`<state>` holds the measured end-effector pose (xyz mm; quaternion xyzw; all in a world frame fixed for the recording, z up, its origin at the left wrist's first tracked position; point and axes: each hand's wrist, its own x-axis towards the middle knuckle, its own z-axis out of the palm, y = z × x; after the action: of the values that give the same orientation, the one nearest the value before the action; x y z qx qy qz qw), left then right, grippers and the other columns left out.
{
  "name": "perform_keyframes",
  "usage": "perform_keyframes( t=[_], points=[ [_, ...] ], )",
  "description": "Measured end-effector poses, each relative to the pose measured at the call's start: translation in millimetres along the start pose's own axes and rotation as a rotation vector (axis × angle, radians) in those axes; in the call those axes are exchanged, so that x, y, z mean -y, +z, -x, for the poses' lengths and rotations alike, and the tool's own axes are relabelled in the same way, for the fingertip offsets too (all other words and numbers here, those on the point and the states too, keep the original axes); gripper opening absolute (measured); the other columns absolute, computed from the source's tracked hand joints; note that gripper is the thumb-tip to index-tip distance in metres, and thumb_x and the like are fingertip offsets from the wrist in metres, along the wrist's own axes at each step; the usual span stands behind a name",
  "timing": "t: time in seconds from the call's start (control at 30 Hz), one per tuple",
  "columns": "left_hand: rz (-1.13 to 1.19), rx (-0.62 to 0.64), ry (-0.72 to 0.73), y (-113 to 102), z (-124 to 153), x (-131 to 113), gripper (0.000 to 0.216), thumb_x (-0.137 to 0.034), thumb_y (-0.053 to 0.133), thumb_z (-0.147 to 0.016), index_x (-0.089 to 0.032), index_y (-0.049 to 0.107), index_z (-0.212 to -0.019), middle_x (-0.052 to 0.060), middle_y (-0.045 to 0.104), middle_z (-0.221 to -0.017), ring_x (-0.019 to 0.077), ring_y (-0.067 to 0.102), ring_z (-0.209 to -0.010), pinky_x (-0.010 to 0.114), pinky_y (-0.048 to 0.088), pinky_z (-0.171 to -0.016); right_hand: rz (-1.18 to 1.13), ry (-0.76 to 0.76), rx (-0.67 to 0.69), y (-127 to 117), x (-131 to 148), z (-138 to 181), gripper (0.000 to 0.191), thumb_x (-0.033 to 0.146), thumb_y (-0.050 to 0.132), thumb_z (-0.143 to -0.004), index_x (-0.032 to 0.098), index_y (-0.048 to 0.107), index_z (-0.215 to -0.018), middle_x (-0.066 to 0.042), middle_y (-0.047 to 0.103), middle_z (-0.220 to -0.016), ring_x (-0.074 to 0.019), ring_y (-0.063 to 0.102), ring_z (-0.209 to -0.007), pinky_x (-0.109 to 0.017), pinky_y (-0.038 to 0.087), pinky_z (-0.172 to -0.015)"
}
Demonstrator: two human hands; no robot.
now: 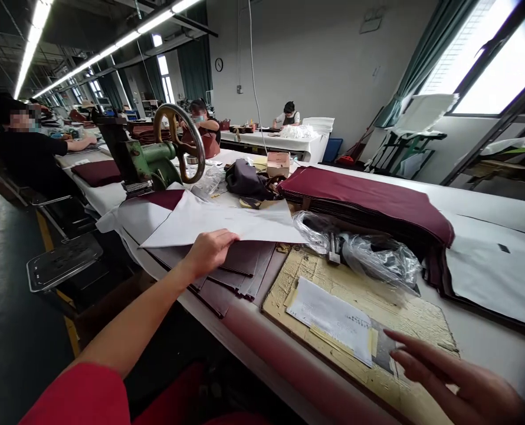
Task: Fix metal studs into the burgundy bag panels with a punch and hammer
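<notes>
My left hand (213, 251) pinches the near edge of a large white sheet (192, 221), whose left part lies by a maroon piece (163, 199) under the hand press. Below the sheet, several dark maroon panels (245, 265) lie fanned out at the table edge. At the lower right, my right hand (459, 378) hovers over a worn cream board (404, 316), fingers apart and holding nothing. A white paper with writing (331, 319) is taped to that board.
The green press (156, 162) with its handwheel (160, 133) stands at the left. A thick maroon stack (364, 200), clear plastic wrap (380, 260) and a dark cloth bundle (247, 177) cover the table's middle. White-topped pieces (496, 265) lie right. Several people sit farther back.
</notes>
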<state>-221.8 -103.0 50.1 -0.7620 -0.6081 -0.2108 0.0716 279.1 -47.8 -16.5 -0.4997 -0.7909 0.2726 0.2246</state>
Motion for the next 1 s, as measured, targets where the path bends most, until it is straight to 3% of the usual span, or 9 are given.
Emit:
perform_keyframes(
  t=[0.1,0.23,0.3,0.43,0.53,0.67,0.8,0.9,1.0],
  points=[
    [0.265,0.084,0.135,-10,26,-52,0.039,-0.008,0.046,-0.096,-0.022,0.066,-0.126,0.004,0.073,-0.12,0.016,0.069,-0.109,0.025,0.053,-0.096,-0.361,0.144,0.132,-4,44,-26,0.071,0.077,0.045,-0.092,0.037,0.053,-0.15,-0.009,0.071,-0.128,-0.0331,0.072,-0.104,-0.041,0.065,-0.077],
    [0.575,0.477,0.262,2,37,-78,0.031,-0.032,0.067,-0.095,-0.025,0.069,-0.126,0.002,0.076,-0.114,0.0181,0.071,-0.105,0.024,0.054,-0.095,-0.596,0.284,0.225,18,91,-79,0.087,0.082,0.031,-0.093,0.029,0.03,-0.162,-0.015,0.056,-0.147,-0.0334,0.066,-0.117,-0.044,0.064,-0.081],
    [0.5,0.429,0.1,11,30,-59,0.037,-0.037,0.076,-0.088,-0.027,0.071,-0.123,0.001,0.074,-0.118,0.0185,0.069,-0.109,0.025,0.052,-0.098,-0.468,0.264,0.238,41,104,-102,0.09,0.081,0.041,-0.092,0.024,0.032,-0.161,-0.016,0.059,-0.143,-0.0328,0.066,-0.116,-0.042,0.061,-0.085],
    [0.229,0.154,-0.377,21,27,8,0.049,-0.043,0.076,-0.085,-0.021,0.066,-0.128,0.007,0.064,-0.132,0.0271,0.057,-0.125,0.036,0.047,-0.108,-0.008,0.077,0.151,88,117,-129,0.089,0.06,0.071,-0.083,0.019,0.042,-0.156,-0.014,0.069,-0.126,-0.0334,0.066,-0.11,-0.044,0.053,-0.094],
    [0.12,0.076,-0.592,21,42,43,0.062,-0.054,0.078,-0.078,-0.015,0.064,-0.124,0.013,0.063,-0.125,0.0332,0.057,-0.121,0.042,0.049,-0.103,0.113,-0.022,0.064,101,126,-130,0.055,0.04,0.07,-0.085,0.019,0.064,-0.136,-0.01,0.072,-0.115,-0.0307,0.067,-0.106,-0.04,0.052,-0.091],
    [0.196,0.157,-0.592,15,58,52,0.039,-0.054,0.067,-0.084,-0.018,0.069,-0.097,0.003,0.068,-0.086,0.0229,0.064,-0.082,0.032,0.052,-0.073,0.006,-0.305,-0.079,82,140,-88,0.015,0.028,0.063,-0.093,0.02,0.074,-0.099,-0.007,0.07,-0.097,-0.0222,0.067,-0.091,-0.032,0.05,-0.08],
    [0.34,0.177,-0.444,5,60,33,0.037,-0.058,0.055,-0.091,-0.023,0.066,-0.086,-0.001,0.071,-0.091,0.0192,0.064,-0.08,0.028,0.05,-0.065,-0.016,-0.531,-0.134,54,150,5,0.015,0.018,0.055,-0.098,0.022,0.069,-0.102,-0.005,0.066,-0.094,-0.0159,0.064,-0.08,-0.027,0.049,-0.07],
    [0.346,0.027,-0.284,-10,49,-2,0.028,-0.055,0.058,-0.093,-0.028,0.065,-0.09,-0.006,0.068,-0.079,0.0157,0.061,-0.066,0.025,0.047,-0.054,0.034,-0.468,-0.146,48,142,73,0.024,0.012,0.052,-0.095,0.023,0.062,-0.115,-0.006,0.069,-0.101,-0.0173,0.068,-0.084,-0.026,0.054,-0.071],
    [0.319,-0.117,0.108,-24,13,-56,0.014,-0.038,0.058,-0.097,-0.026,0.062,-0.092,-0.005,0.068,-0.081,0.0142,0.061,-0.064,0.026,0.047,-0.058,0.091,-0.24,-0.286,45,122,110,0.032,0.024,0.06,-0.093,0.021,0.059,-0.125,-0.008,0.074,-0.1,-0.0217,0.071,-0.081,-0.027,0.057,-0.067]
  ],
)
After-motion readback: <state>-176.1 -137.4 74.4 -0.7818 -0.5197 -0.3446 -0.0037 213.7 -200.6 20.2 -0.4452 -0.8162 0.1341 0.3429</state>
